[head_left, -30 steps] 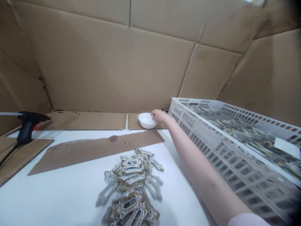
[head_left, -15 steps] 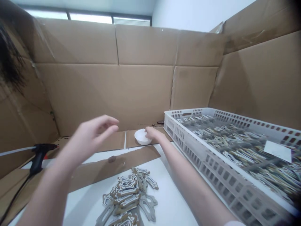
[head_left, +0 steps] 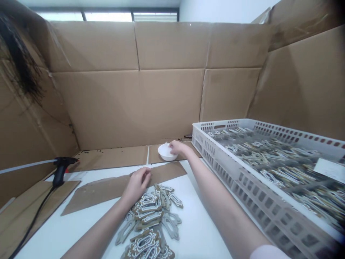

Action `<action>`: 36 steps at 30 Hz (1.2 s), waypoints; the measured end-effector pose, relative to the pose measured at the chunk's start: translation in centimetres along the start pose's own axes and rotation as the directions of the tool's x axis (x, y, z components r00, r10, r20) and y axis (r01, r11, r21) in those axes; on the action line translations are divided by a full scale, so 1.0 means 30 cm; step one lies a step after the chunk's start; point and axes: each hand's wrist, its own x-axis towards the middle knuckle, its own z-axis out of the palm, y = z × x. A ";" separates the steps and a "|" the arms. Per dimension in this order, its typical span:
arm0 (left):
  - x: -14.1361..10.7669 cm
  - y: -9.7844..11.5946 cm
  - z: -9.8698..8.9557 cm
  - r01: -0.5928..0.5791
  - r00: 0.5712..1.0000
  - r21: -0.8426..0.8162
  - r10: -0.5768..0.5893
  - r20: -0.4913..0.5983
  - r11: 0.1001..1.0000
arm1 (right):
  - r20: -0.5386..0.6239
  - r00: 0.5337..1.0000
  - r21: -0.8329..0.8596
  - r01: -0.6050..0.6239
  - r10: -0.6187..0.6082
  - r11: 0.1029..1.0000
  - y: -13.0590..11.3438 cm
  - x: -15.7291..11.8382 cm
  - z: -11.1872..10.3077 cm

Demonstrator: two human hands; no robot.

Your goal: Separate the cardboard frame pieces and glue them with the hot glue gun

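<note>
At the back of the table stands a small white bowl (head_left: 166,155). My right hand (head_left: 178,148) reaches over its right rim, the fingertips pinched together inside it. What they hold, if anything, is too small to make out. My left hand (head_left: 138,183) is low over a brown cardboard strip (head_left: 99,192), its fingers loosely bent, the thumb a little apart and nothing seen in them. It is just left of the top of a pile of flat ornate pieces (head_left: 151,208), brown and grey with white scrollwork and cut-out middles.
A white plastic crate (head_left: 229,172) with rows of similar flat pieces and a white card (head_left: 330,169) fills the right side. A black glue gun (head_left: 60,171) with its cord is at the left. Cardboard walls (head_left: 129,108) enclose the table. Dark strands (head_left: 21,61) hang at upper left.
My left hand has come down and to the right, from the air to beside the pile. My right hand stays at the bowl. The view has shifted slightly.
</note>
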 end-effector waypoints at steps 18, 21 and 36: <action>0.006 -0.050 0.003 0.207 0.960 -0.134 -0.227 -0.162 0.969 | -0.131 0.991 0.157 0.037 -0.017 0.987 0.054 -0.011 -0.031; 0.005 -0.052 0.004 0.203 0.960 -0.146 -0.226 -0.163 0.968 | -0.154 0.988 0.164 0.048 -0.023 0.985 0.057 -0.011 -0.043; 0.007 -0.061 0.005 0.227 0.955 -0.161 -0.252 -0.156 0.961 | -0.237 0.967 0.194 0.139 -0.091 0.971 0.062 0.001 -0.055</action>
